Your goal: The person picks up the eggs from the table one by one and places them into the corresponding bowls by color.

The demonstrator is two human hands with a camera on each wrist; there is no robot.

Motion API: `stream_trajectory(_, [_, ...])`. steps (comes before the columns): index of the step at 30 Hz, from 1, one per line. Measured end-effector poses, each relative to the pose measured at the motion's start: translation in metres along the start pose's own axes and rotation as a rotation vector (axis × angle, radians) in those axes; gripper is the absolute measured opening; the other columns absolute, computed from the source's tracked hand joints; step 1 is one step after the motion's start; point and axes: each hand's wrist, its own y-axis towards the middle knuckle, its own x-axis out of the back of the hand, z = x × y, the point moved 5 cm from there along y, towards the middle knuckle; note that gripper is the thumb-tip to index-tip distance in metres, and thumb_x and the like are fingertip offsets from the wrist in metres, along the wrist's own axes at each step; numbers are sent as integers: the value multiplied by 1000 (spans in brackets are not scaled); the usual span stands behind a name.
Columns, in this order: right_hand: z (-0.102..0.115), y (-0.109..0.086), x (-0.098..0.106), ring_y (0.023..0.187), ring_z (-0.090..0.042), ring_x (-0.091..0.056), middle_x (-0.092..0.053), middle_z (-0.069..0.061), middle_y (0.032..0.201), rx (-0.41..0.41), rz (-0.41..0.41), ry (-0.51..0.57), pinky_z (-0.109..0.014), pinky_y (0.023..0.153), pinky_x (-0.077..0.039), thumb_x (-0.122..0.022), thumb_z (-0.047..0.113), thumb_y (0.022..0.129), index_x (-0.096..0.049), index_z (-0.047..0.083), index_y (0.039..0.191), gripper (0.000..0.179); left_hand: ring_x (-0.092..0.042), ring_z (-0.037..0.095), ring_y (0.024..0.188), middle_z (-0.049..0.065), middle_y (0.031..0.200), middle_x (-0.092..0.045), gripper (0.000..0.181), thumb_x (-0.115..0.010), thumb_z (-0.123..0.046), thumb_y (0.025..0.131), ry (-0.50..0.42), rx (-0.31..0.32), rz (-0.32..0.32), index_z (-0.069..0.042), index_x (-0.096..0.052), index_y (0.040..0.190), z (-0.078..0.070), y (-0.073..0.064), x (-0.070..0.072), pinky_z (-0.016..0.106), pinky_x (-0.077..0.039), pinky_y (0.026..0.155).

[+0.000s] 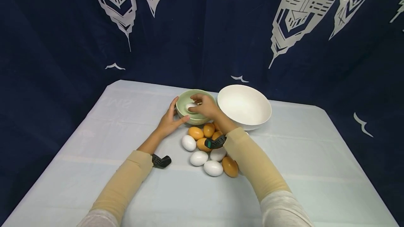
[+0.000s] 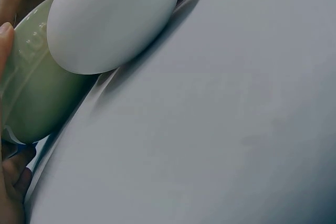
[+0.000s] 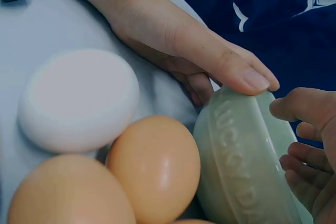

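Observation:
A light green bowl (image 1: 184, 99) stands toward the back of the table; its outer wall carries raised lettering in the right wrist view. My left hand (image 1: 167, 123) grips the bowl's left side, the thumb (image 3: 252, 80) on the rim and the fingers around the outside. Inside the bowl my right hand (image 1: 207, 108) pinches a white egg (image 1: 190, 107) between thumb and fingers, low in the bowl. In front of the bowl lies a cluster of brown eggs (image 1: 195, 133) and white eggs (image 1: 199, 158), partly hidden beneath my right forearm.
A larger white bowl (image 1: 244, 104) stands right of the green one, with no contents visible in it. White cloth covers the table (image 1: 104, 143). A dark blue curtain (image 1: 189, 38) with white building prints hangs behind. Black wrist devices (image 1: 161, 161) sit on both forearms.

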Motion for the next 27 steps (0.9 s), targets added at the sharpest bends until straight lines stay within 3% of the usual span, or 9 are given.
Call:
stream_trajectory(12, [3, -26, 15, 117, -29, -57, -59, -15, 131, -9, -19, 45, -36, 99, -45, -74, 19, 86, -58, 0, 131, 51, -43, 37, 132, 14, 158, -23, 92, -68, -38, 91, -7, 4, 4, -23, -6, 158, 1, -1, 3, 54, -27, 110])
stream_trajectory(27, [-2, -61, 25, 116, -31, -57, -60, -17, 128, 5, -6, 214, -38, 97, -47, -72, 16, 86, -58, -4, 129, 49, -43, 37, 131, 14, 157, -25, 92, -69, -35, 91, -21, -1, -1, -24, -8, 158, 0, 0, -2, 52, -28, 110])
